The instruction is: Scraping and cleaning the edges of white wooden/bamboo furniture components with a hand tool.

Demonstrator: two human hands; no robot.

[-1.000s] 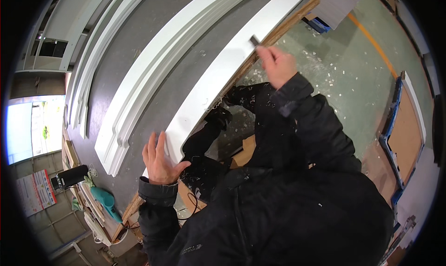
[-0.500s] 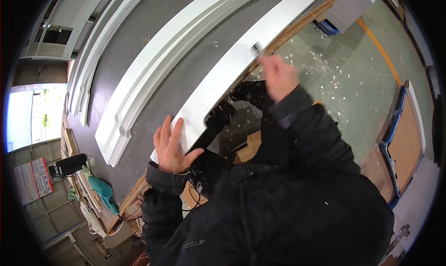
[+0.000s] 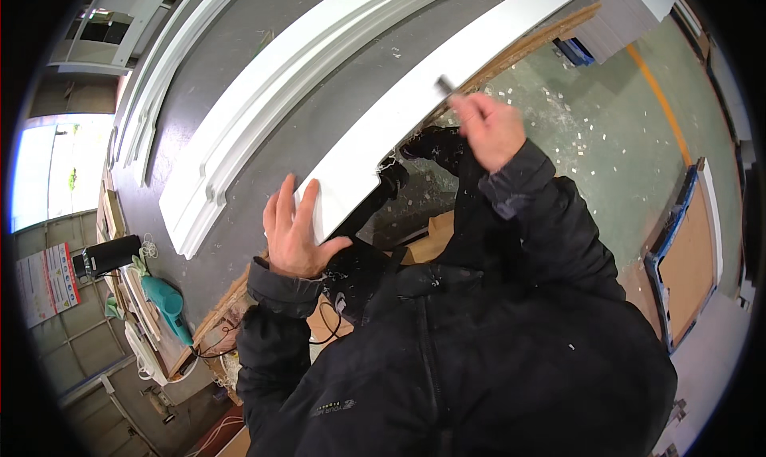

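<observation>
A long white trim board (image 3: 383, 138) with a slight curve in this view lies along the near edge of a dark grey worktable (image 3: 351, 102). My left hand (image 3: 294, 233) rests open on its near end, fingers spread on the board and thumb out past the edge. My right hand (image 3: 492, 131) is closed around a small tool (image 3: 445, 86) with a dark flat tip. Motion smears the tool, so its exact kind is unclear. Its tip is at the board's outer edge, around mid-length. Thin shavings hang by a notch in that edge.
More white mouldings (image 3: 263, 110) lie farther across the table. A teal corded power tool (image 3: 163, 297) and a black cylinder (image 3: 112, 256) are at the left. Stacked grey sheets (image 3: 610, 18) stand at the far right, and a blue-edged panel (image 3: 690, 257) nearer. White scraps litter the green floor (image 3: 578, 130).
My right hand has shifted slightly right, still holding the tool near the board's edge. Shavings now show at the notch. My left hand stays on the board's end; the view has shifted a little.
</observation>
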